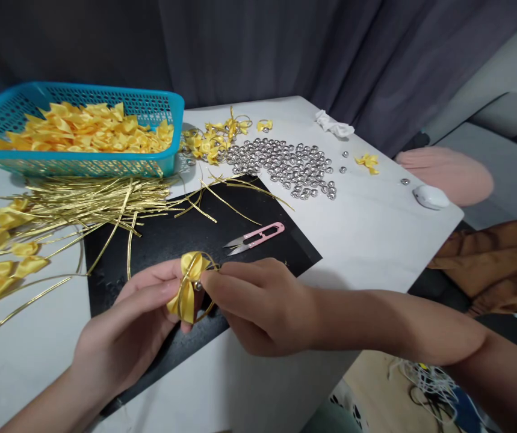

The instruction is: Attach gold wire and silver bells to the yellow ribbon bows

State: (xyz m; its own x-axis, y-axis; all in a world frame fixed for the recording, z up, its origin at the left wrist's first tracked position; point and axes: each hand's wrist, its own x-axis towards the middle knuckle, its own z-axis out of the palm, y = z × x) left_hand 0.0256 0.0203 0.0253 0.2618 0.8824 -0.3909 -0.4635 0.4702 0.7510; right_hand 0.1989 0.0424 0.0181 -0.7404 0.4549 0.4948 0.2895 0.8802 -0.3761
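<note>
My left hand [125,328] pinches a yellow ribbon bow [189,285] over the black mat [195,231]. A gold wire tie [208,264] loops around the bow. My right hand [258,304] is closed on the wire beside the bow, fingertips touching a small silver bead at its middle. Pink thread snips [254,236] lie on the mat just beyond my hands.
A blue basket [75,162] of yellow bows stands far left, with a heap of gold wire ties [91,204] in front. Silver beads [285,165] and finished bows [213,141] lie farther back. A white object [430,196] rests by the table's right edge.
</note>
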